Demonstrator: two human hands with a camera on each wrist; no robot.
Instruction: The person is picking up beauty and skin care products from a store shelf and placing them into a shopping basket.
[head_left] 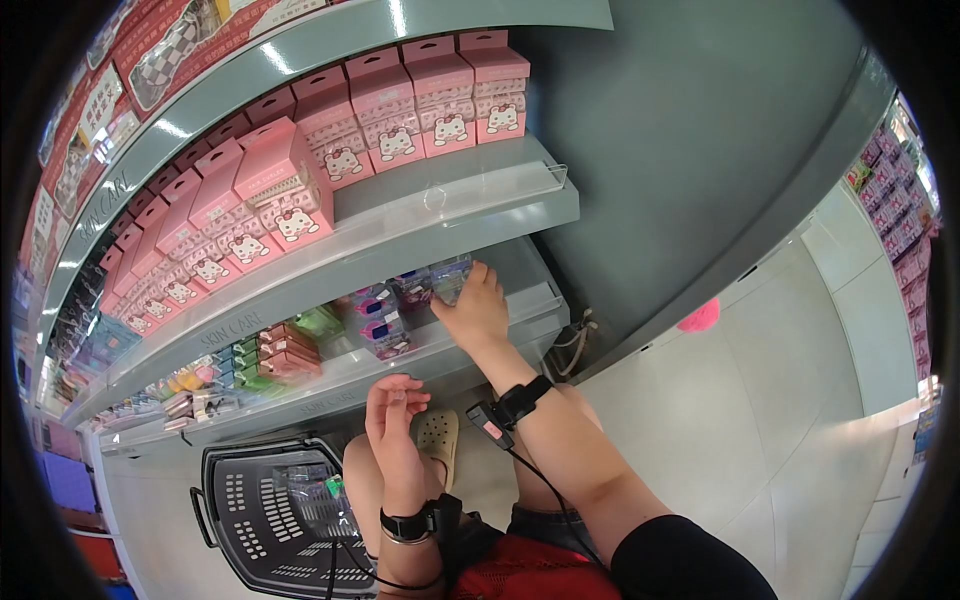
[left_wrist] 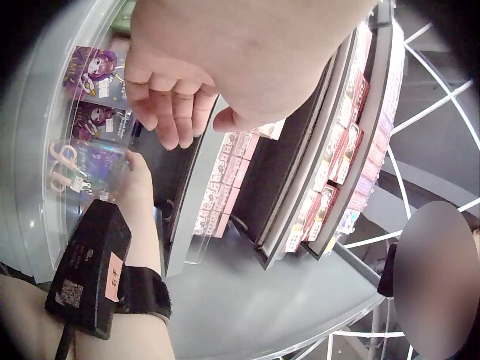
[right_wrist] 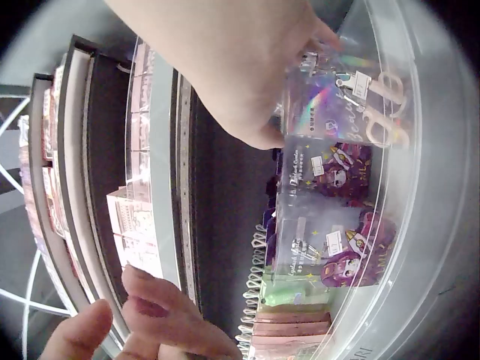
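Observation:
My right hand [head_left: 475, 308] reaches onto the lower shelf [head_left: 525, 280] and grips a clear pack [head_left: 449, 277] at its end, thumb on one side and fingers on the other. In the right wrist view the clear pack [right_wrist: 319, 109] has a shiny rainbow sheen, and a pale pink-handled eyelash curler [right_wrist: 384, 112] shows in it. Beside it stand eyelash curler boxes [right_wrist: 349, 259] with a purple cartoon figure. My left hand [head_left: 392, 408] hangs in front of the shelf, fingers loosely bent, holding nothing; the left wrist view shows the same left hand [left_wrist: 199, 82] near the boxes.
Pink boxes with a white cat figure [head_left: 295, 215] line the shelf above. Green and brown packs [head_left: 290, 350] sit farther left below. A dark shopping basket [head_left: 235, 575] holding clear packs [head_left: 315, 490] stands on the floor at left. A clear lip [head_left: 430, 205] edges the upper shelf.

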